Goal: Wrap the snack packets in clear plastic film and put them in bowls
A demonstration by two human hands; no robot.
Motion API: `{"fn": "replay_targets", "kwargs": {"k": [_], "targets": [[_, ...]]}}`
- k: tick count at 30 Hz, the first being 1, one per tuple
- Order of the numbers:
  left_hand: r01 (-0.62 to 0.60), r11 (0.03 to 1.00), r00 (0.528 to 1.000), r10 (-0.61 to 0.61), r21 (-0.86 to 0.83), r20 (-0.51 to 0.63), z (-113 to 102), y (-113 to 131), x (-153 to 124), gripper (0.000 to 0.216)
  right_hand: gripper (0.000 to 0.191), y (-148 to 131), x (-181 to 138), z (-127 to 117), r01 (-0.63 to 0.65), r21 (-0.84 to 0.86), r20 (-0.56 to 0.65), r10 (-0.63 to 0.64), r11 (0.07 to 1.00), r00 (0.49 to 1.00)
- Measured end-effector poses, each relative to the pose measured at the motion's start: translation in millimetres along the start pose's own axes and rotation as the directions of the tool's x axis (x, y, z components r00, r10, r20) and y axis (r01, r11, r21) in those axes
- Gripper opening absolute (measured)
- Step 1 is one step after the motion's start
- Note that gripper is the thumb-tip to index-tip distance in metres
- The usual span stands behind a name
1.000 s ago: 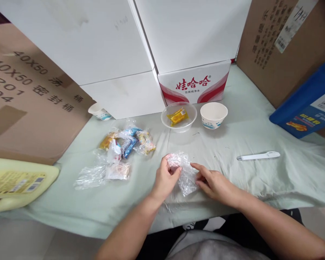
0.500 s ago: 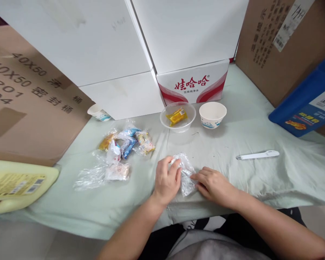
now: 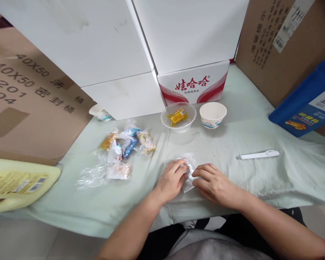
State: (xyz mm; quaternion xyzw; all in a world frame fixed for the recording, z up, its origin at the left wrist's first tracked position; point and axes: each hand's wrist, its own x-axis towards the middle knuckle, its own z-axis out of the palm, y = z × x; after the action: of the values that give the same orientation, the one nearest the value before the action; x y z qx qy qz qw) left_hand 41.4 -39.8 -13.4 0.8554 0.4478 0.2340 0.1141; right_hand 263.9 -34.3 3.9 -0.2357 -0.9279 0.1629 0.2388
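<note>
A small clear plastic bag (image 3: 189, 166) lies on the pale green cloth (image 3: 233, 144) near the front edge, with both my hands closed on it. My left hand (image 3: 173, 180) pinches its left side. From the right, my right hand (image 3: 212, 184) grips it with curled fingers. Most of the bag is hidden between the fingers, and I cannot see what is inside. Beyond the hands stand a clear plastic bowl (image 3: 178, 122) with a yellow wrapped sweet (image 3: 177, 116) in it, and a white paper bowl (image 3: 213, 114) beside it.
A heap of wrapped sweets in clear bags (image 3: 124, 144) lies left of my hands. A white utensil (image 3: 257, 155) rests to the right. White boxes (image 3: 141, 54), brown cartons (image 3: 29, 97), a blue jug (image 3: 308, 101) and a yellow jug (image 3: 18, 180) ring the cloth.
The bag was held up and spread between my hands. Now both hands have come together and pressed it down onto the cloth, covering most of it.
</note>
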Motion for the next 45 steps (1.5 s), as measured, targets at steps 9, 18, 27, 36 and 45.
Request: {"fn": "replay_targets", "kwargs": {"k": [9,18,27,36,45], "targets": [[-0.205,0.947,0.967,0.234,-0.248,0.096,5,1,2,0.041,0.024,16,0,5,-0.354,-0.024,-0.113,0.349,0.935,0.93],[-0.277,0.959,0.929,0.25,-0.067,-0.272,3,7,-4,0.037,0.024,23,11,28,-0.523,-0.358,-0.066,0.538,0.774,0.841],[-0.25,0.967,0.968,0.25,0.035,0.017,7,10,4,0.014,0.022,23,11,21,-0.558,-0.366,-0.023,0.592,0.745,0.806],[-0.234,0.969,0.972,0.236,-0.082,0.012,8,3,3,0.011,0.024,23,2,10,-0.31,-0.166,-0.176,0.281,0.936,0.943],[-0.052,0.997,0.995,0.047,-0.057,-0.088,4,-16,-3,0.009,0.03,37,1,-4,-0.203,-0.163,-0.106,0.187,0.966,0.977]]}}
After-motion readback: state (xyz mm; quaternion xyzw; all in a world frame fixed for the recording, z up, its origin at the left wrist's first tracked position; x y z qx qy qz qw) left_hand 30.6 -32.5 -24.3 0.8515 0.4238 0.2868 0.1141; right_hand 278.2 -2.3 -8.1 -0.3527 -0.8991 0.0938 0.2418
